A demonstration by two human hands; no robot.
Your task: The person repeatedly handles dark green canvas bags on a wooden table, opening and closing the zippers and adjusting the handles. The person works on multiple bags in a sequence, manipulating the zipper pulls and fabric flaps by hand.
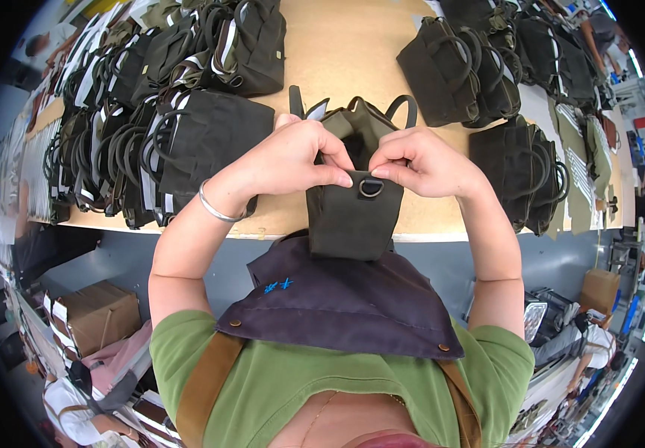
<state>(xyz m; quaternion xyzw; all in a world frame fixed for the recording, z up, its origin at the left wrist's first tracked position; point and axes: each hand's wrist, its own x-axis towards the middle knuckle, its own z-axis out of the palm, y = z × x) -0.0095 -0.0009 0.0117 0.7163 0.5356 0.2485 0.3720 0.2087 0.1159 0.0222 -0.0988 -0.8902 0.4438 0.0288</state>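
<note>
Both hands work on one dark olive canvas bag (352, 216), which stands upright at the near edge of the wooden worktable (345, 52), its lower part overhanging the edge toward the person's dark apron (345, 299). The left hand (292, 160) is curled tight, thumb and forefinger pinched on the bag's top seam just left of a metal D-ring (371, 187). The right hand (423, 160) is likewise closed, its fingertips pinching the fabric tab directly above the D-ring. The two hands nearly touch over the ring. The bag's mouth is open behind the knuckles, and its two carry handles (401, 104) rise beyond the hands.

A silver bangle (214, 207) sits on the left wrist.

Rows of finished dark bags (188, 142) lie overlapped on the table to the left, near the left hand. More stacked bags (472, 75) lie to the upper right, and another pile (520, 172) lies just beside the right forearm. A cardboard box (94, 313) stands on the floor at lower left.
</note>
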